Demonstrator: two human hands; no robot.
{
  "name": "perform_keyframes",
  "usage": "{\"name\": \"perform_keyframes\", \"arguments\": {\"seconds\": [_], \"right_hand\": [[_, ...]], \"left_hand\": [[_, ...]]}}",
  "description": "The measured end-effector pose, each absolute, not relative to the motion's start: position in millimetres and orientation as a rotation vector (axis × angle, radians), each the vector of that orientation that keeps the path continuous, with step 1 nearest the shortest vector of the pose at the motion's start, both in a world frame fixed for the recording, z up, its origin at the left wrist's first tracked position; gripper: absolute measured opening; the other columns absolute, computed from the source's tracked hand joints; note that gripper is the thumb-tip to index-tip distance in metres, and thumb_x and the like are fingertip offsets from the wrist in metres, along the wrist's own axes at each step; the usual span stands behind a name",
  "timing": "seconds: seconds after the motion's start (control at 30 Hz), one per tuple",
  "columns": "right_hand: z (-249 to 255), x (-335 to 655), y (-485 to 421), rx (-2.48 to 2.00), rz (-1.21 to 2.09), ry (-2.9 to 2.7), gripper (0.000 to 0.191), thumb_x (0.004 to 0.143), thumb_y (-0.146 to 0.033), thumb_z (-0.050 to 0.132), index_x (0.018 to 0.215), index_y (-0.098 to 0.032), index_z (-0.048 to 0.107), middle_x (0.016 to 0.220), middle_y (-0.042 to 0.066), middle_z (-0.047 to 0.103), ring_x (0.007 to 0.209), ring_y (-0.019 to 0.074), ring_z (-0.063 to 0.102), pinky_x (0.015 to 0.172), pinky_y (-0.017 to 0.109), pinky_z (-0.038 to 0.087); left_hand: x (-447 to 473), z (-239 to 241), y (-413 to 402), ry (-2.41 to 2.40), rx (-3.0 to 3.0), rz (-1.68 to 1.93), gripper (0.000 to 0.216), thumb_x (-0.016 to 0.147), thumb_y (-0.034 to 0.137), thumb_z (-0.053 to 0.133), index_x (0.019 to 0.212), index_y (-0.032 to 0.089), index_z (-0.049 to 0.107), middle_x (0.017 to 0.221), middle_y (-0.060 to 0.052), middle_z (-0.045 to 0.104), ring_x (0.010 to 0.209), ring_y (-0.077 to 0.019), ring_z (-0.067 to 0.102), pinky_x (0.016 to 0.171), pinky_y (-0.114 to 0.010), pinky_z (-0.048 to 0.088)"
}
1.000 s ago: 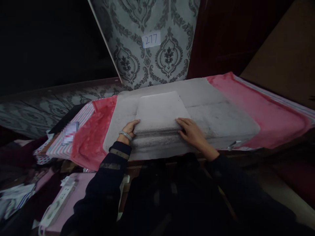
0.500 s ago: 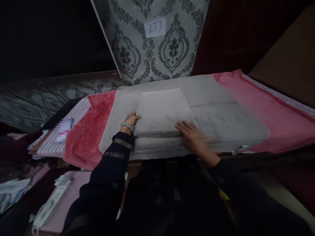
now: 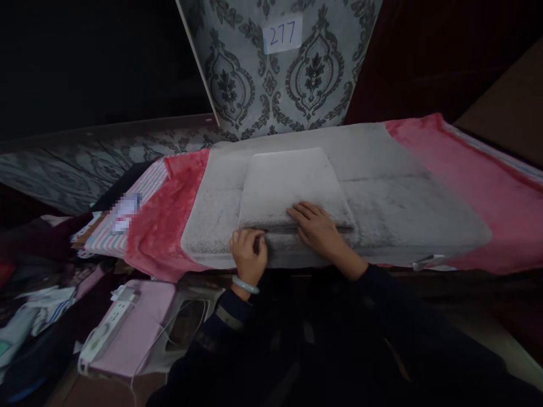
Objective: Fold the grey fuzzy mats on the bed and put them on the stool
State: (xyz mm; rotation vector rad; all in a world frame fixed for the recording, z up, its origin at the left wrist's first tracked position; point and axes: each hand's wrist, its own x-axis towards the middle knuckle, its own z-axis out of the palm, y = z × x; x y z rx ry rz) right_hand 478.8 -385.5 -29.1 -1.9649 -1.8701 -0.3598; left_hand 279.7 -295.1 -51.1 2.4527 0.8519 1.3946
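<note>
- Patterned wallpaper stands behind.
- Folded cloth: pale grey, plush, squarish, darker along its near edge; lying on a grey mat over a red blanket.
- Right grip: flat on it, released.
- Left grip: curled at its near edge; cannot tell whether pinching.

Single head-worn camera: view faces forward and steeply down, near the grey cloth, with the patterned wall beyond.
</note>
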Motion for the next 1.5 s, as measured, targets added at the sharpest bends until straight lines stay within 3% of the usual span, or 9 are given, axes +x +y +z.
{"name": "perform_keyframes", "arguments": {"seconds": [0.23,0.5,0.67,0.83,1.17,1.37,1.5], "right_hand": [[-20.1,464.8,-361.9,-1.938,-0.186,-1.727,0.039,0.087,-0.014,0.053,0.122,-0.019,0.069,0.117,0.010,0.070,0.116,0.0294,0.059,0.103,0.047,0.046],[-13.8,456.6,-360.2,-2.044,-0.056,-1.510,0.036,0.092,-0.019,0.051,0.124,-0.015,0.067,0.119,0.014,0.069,0.113,0.0298,0.061,0.099,0.044,0.048],[-12.6,456.7,-360.1,-2.041,-0.061,-1.538,0.038,0.091,-0.016,0.052,0.126,-0.017,0.066,0.123,0.012,0.068,0.118,0.0277,0.059,0.104,0.044,0.045],[-17.5,459.1,-361.9,-2.015,-0.135,-1.657,0.045,0.089,-0.010,0.053,0.132,-0.018,0.063,0.134,0.012,0.064,0.129,0.0260,0.052,0.110,0.045,0.041],[-30.0,491.7,-398.0,-2.168,-0.285,-1.657,0.059,0.085,-0.007,0.053,0.142,-0.022,0.056,0.146,0.011,0.055,0.138,0.0302,0.045,0.112,0.054,0.035],[-34.5,516.4,-414.9,-2.155,-0.355,-1.729,0.063,0.084,0.002,0.045,0.142,-0.021,0.057,0.147,0.008,0.054,0.138,0.0284,0.045,0.112,0.049,0.038],[-42.5,518.2,-419.3,-2.142,-0.418,-1.734,0.063,0.085,0.004,0.042,0.139,-0.023,0.060,0.147,0.006,0.054,0.139,0.0277,0.044,0.112,0.049,0.038]], "left_hand": [[290.4,-59.0,-299.9,0.904,2.759,1.248,0.022,0.092,0.017,0.054,0.109,0.018,0.070,0.090,-0.009,0.064,0.086,-0.0252,0.055,0.072,-0.038,0.040],[295.0,-56.2,-278.8,0.819,2.880,1.086,0.035,0.096,0.021,0.050,0.128,0.023,0.065,0.099,-0.010,0.060,0.087,-0.0228,0.057,0.076,-0.035,0.045],[305.0,-58.0,-267.6,0.873,2.978,1.032,0.026,0.094,0.021,0.051,0.105,0.022,0.075,0.088,-0.010,0.058,0.078,-0.0233,0.053,0.071,-0.037,0.041],[308.7,-74.8,-257.8,0.752,2.824,1.416,0.024,0.091,0.019,0.055,0.086,0.026,0.077,0.092,-0.010,0.062,0.086,-0.0237,0.050,0.080,-0.040,0.039],[308.0,-82.6,-263.3,0.746,2.663,1.655,0.016,0.086,0.020,0.066,0.079,0.031,0.074,0.115,-0.006,0.067,0.123,-0.0291,0.045,0.111,-0.057,0.022],[307.2,-80.5,-266.5,0.796,2.649,1.631,0.014,0.085,0.021,0.066,0.075,0.029,0.071,0.126,-0.003,0.069,0.131,-0.0303,0.046,0.116,-0.063,0.014],[302.6,-76.3,-264.2,0.664,2.702,1.474,0.019,0.087,0.018,0.061,0.073,0.028,0.069,0.121,-0.003,0.072,0.127,-0.0280,0.053,0.116,-0.061,0.019]]}}
